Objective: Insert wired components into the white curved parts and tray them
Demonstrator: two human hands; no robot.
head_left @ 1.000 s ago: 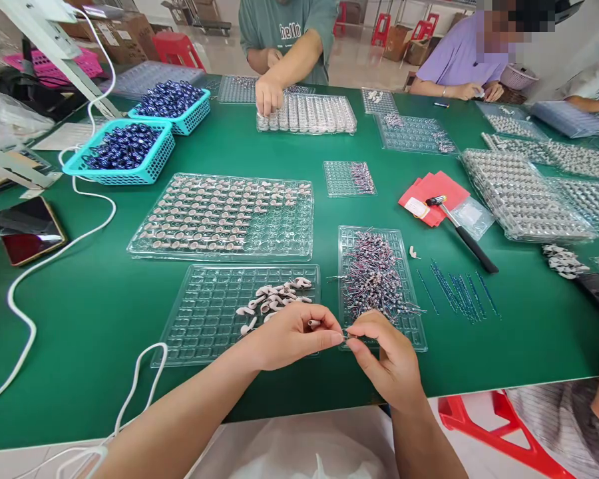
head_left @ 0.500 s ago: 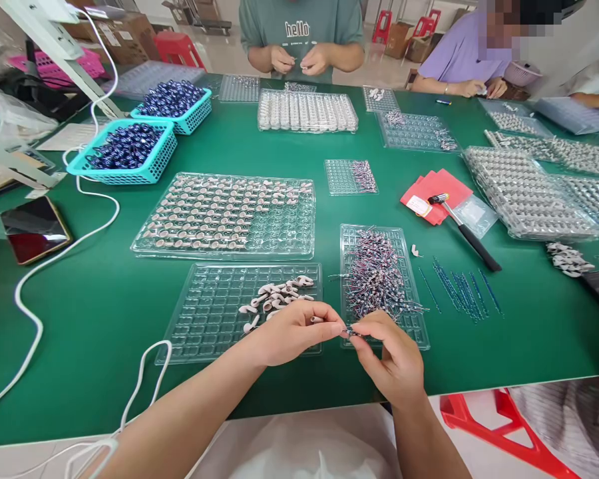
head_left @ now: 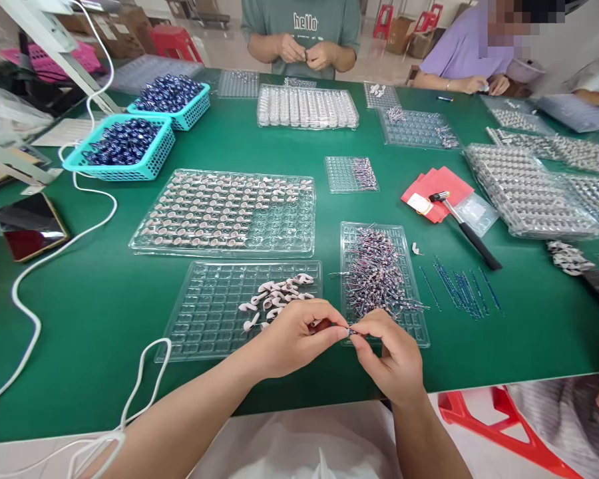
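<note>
Tabletop (head_left: 239,150) green. Baskets (head_left: 130,174) turquoise; parts (head_left: 122,142) inside glossy dark blue. Paper packets (head_left: 442,179) red. Hammer handle (head_left: 479,246) black. Stemmed shells (head_left: 266,287) off-white. Wired pieces (head_left: 377,273) speckled purple, blue, white.

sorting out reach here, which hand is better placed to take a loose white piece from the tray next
Probably the left hand: it sits beside the loose white pieces, while the right hand is nearer the wire pile. Both pinch a small part, so neither looks free.

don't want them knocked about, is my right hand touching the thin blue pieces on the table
Apart. The head view shows green tabletop between the right hand and the thin blue pieces.
</note>
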